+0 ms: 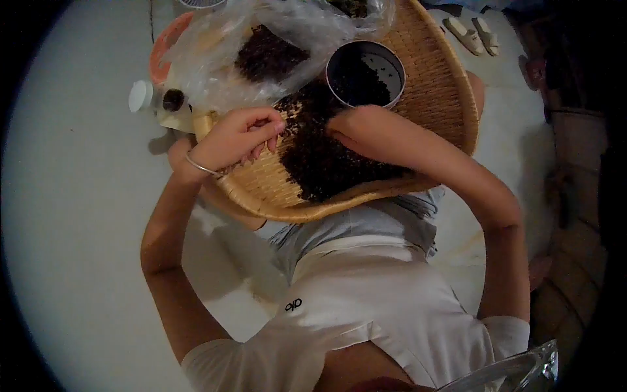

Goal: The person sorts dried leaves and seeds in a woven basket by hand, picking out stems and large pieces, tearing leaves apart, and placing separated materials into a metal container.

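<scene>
the dark heap (326,171) is spread in the woven basket (444,91), just right of the left hand (240,136), its thumb and forefinger pressed together; nearer, the right hand (358,129) overlaps it, finger state cannot be told.

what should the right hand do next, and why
Probably lift a small pinch from the dark pile into the round tin: the right hand is at the pile, close to the tin, whose pale bottom shows in part. Whether that hand already holds anything is hidden.
</scene>
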A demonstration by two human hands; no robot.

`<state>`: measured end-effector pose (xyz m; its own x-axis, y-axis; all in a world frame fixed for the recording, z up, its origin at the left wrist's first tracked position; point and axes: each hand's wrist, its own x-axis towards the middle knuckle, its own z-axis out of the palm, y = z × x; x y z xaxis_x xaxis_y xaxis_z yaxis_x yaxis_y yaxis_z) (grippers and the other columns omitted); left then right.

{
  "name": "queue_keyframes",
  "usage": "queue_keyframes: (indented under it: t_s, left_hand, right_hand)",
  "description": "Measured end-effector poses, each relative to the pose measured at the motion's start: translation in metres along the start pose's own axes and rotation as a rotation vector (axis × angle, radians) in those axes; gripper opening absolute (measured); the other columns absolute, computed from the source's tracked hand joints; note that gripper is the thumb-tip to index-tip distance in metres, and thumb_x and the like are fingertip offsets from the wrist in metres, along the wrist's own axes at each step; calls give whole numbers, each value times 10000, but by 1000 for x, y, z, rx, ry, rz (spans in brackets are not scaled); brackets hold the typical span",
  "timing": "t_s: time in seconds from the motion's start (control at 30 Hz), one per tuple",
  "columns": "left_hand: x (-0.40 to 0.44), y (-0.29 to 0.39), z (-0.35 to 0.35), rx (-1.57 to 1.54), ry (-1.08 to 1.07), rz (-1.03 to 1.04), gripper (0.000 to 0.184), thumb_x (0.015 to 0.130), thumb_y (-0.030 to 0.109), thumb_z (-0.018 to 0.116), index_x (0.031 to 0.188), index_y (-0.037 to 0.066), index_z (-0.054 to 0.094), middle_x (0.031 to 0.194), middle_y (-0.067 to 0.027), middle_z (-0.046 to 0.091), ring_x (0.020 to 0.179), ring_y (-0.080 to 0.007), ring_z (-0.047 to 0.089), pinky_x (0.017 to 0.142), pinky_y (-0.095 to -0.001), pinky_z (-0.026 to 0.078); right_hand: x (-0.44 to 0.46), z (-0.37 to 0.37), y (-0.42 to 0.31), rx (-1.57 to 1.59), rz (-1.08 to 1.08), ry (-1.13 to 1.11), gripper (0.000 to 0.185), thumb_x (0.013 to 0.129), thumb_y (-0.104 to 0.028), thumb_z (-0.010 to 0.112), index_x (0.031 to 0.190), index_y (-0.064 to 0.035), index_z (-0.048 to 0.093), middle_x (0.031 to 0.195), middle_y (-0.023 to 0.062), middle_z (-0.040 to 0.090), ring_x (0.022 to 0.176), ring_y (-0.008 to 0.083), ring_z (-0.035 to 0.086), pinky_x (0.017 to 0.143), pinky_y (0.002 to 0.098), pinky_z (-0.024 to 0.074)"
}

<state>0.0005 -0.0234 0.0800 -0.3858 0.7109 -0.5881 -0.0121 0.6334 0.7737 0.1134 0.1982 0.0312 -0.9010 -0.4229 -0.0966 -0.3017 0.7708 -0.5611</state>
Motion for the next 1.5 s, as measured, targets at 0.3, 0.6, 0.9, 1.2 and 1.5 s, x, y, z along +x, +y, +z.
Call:
queue_keyframes:
  t_s: [0.3, 0.6, 0.9, 1.2, 1.5]
  left_hand:
    - [-29, -15, 0, 18, 141, 230, 227, 913, 237, 479, 817, 37, 528, 630, 14, 520, 524, -39, 446, 463, -191, 359]
    - [-40, -15, 2, -43, 264, 351, 210, 913, 192, 480, 800, 19, 514, 636, 3, 508, 545, -50, 442, 491, -202, 361]
    - [-52, -5, 15, -126, 322, 369, 199, 914, 176, 476, 808, 10, 512, 669, -6, 498, 574, -60, 457, 518, -206, 369]
    - [-47, 4, 65, -25, 438, 441, 149, 895, 118, 482, 874, -16, 544, 785, -65, 552, 634, -126, 517, 567, -226, 406]
    - [-33, 15, 90, -93, 503, 407, 99, 878, 67, 492, 853, -20, 532, 814, -74, 538, 648, -131, 508, 559, -224, 398]
  right_hand:
    - [69, 50, 15, -390, 2, -71, 187, 724, -90, 573, 893, -11, 586, 826, 162, 594, 744, 317, 617, 628, 400, 507]
    - [63, 52, 15, -336, 83, -62, 234, 715, -132, 606, 917, -24, 558, 883, 146, 561, 773, 312, 599, 653, 389, 501]
    - [15, 16, -8, 706, 368, -79, 144, 794, -83, 616, 858, -20, 504, 929, 135, 602, 811, 202, 624, 647, 296, 529]
    - [-45, 13, -31, 1668, 322, 84, 146, 821, -37, 576, 924, -52, 473, 997, 160, 590, 872, 208, 613, 690, 292, 541]
    - [-58, 11, -35, 1847, 290, 84, 329, 785, -38, 557, 1108, -28, 494, 1049, 114, 564, 931, 165, 557, 739, 295, 510]
